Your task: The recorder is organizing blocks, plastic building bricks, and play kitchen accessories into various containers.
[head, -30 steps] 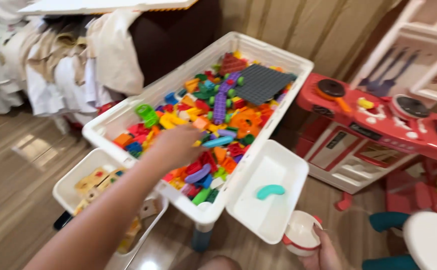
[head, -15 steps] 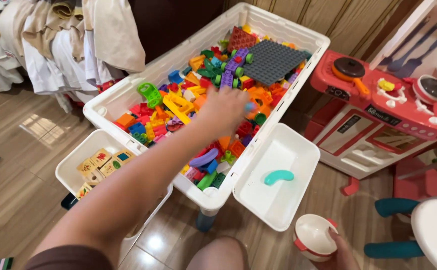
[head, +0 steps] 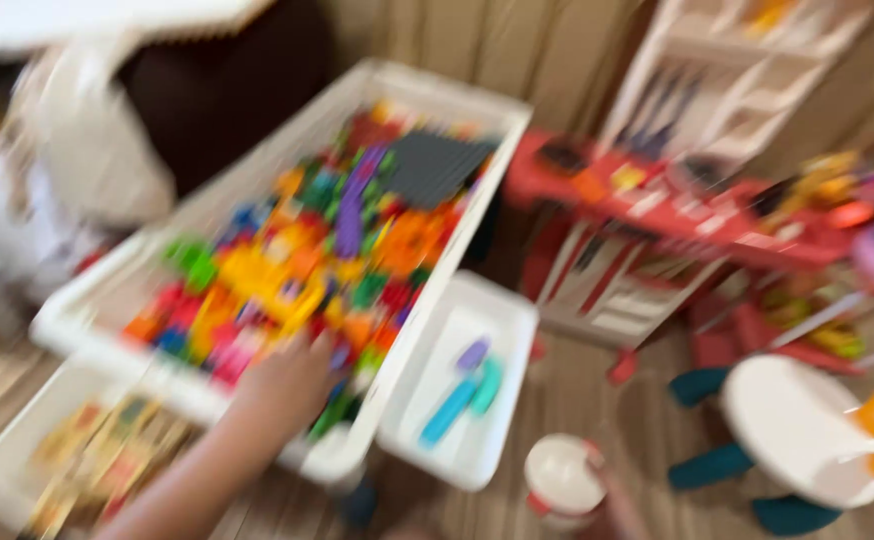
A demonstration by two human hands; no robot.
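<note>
Left hand — among bricks.

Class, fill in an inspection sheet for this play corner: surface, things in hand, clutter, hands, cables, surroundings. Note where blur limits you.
Surface: white bin table on a wood-look floor; picture heavily blurred.
Things in hand: mixed coloured building bricks fill the bin; dark grey baseplate at the far end.
Side tray: three curved pieces, purple, teal and blue.
Clutter: low bin of picture tiles at the near left.
Hands: left hand among the bricks at the near edge, grip unclear; right hand barely in view beside a white and red bowl.
Cables: nothing seen.
Surroundings: red toy kitchen, white stool, hanging cloth.
</note>
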